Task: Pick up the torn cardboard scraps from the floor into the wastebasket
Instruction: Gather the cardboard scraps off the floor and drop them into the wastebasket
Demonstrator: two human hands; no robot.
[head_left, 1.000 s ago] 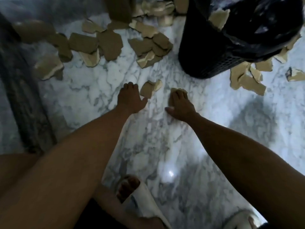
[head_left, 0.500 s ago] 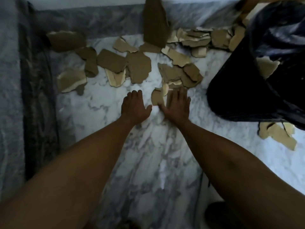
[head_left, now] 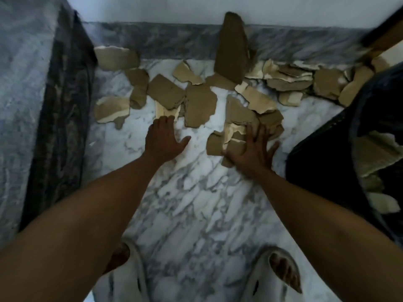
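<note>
Several torn brown cardboard scraps point(head_left: 199, 105) lie scattered over the white marble floor point(head_left: 196, 192) toward the back wall. My left hand point(head_left: 162, 138) is flat and open on the floor, its fingertips touching a pale scrap point(head_left: 165, 110). My right hand point(head_left: 254, 149) presses with spread fingers on a small pile of scraps point(head_left: 226, 142). The black wastebasket point(head_left: 322, 149) stands at the right, lined with a dark bag, with scraps point(head_left: 375, 153) inside it.
A tall cardboard piece point(head_left: 232, 46) leans against the grey marble skirting. A grey marbled step or ledge point(head_left: 26, 105) runs along the left. My feet in white slippers point(head_left: 281, 277) are at the bottom of the view.
Both hands have moved farther forward into the scrap field. The right hand went from one scrap to a pile of them. The wastebasket now sits farther right in view.
</note>
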